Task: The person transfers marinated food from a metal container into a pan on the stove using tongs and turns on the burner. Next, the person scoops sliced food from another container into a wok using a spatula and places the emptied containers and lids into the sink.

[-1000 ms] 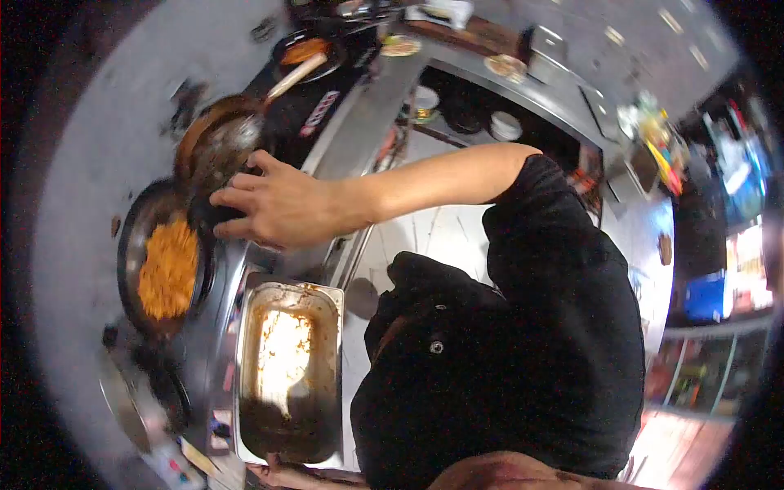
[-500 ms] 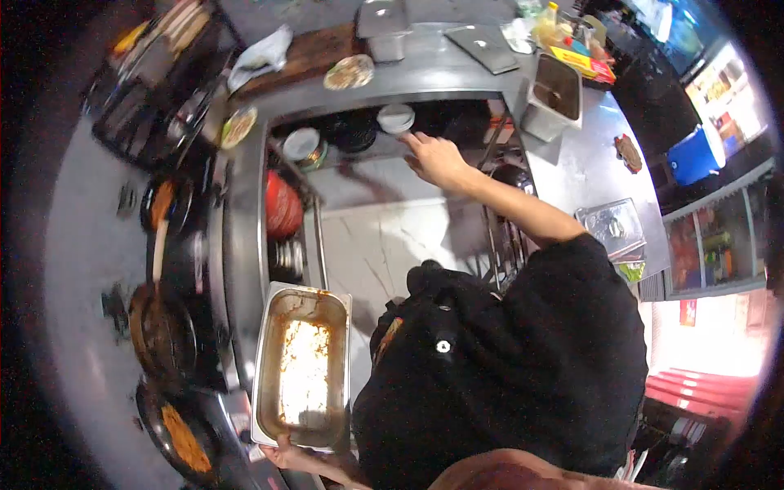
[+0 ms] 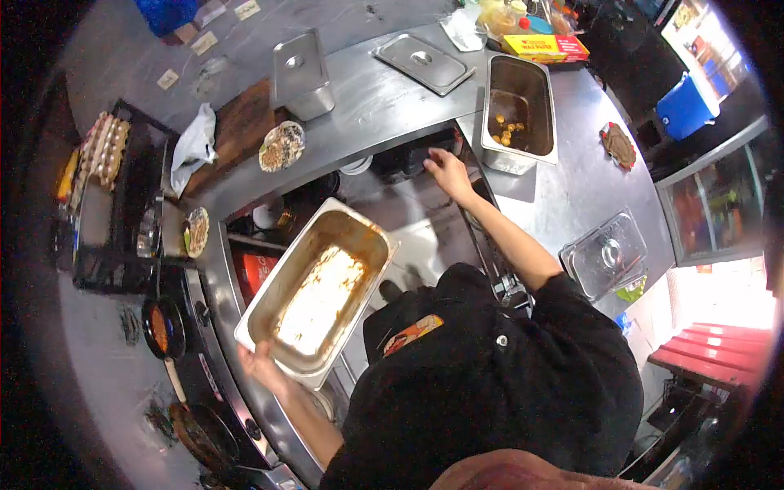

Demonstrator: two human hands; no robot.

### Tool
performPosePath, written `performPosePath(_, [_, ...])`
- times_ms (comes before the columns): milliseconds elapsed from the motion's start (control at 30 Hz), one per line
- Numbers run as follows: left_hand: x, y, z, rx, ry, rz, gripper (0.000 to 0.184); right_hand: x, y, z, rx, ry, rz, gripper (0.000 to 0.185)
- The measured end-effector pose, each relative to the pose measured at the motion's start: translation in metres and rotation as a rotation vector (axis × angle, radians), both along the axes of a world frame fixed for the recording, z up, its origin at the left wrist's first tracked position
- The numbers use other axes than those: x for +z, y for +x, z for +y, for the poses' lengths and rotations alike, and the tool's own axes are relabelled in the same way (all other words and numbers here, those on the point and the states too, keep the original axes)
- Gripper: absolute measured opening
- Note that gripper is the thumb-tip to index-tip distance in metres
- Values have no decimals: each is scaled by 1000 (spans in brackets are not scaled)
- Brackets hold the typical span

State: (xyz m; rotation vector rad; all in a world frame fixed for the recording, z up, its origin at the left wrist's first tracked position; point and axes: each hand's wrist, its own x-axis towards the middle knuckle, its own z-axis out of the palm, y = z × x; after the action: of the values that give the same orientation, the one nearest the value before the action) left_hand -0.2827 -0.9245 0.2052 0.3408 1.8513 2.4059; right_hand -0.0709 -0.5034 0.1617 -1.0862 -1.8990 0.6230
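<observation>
My left hand [image 3: 263, 366] grips the near left corner of a deep steel food pan [image 3: 298, 265]. Brown residue streaks the inside of this pan, and bright glare covers its bottom. It hangs tilted over the counter's inner edge and the floor gap. Ahead and to the right, my right hand [image 3: 449, 177] reaches out with nothing in it, fingers loosely apart. Closest to that hand is a second deep steel pan [image 3: 547, 122] on the counter, with several small yellowish round pieces in it.
A lidded steel pan [image 3: 302, 82], a flat steel lid [image 3: 420, 61] and a wax paper box [image 3: 543, 46] rest on the steel counter [image 3: 371, 94]. Another lid [image 3: 608, 253] lies at right. Frying pans [image 3: 161, 327] stand on the left. A blue cooler [image 3: 688, 118] is beyond.
The steel pan in my left hand has moved up and right and is now angled. My right hand has shifted right, away from the white-topped container below. The view has turned.
</observation>
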Motion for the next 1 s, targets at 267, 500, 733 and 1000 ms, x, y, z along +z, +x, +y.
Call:
performPosePath(267, [9,-77,-34,-239,19,48,34,4,-86,20,-185,-525,823,62])
performPosePath(500, [20,-84,-21,-335,-57,155,40,-13,-58,72,-253,-758,1077,34])
performPosePath(733, [44,-106,45,-529,-132,210,46,67,-49,11,-134,-463,1503,22])
performPosePath(1000, [99,-164,123,-718,-252,242,48,144,-68,-62,123,-366,1526,16])
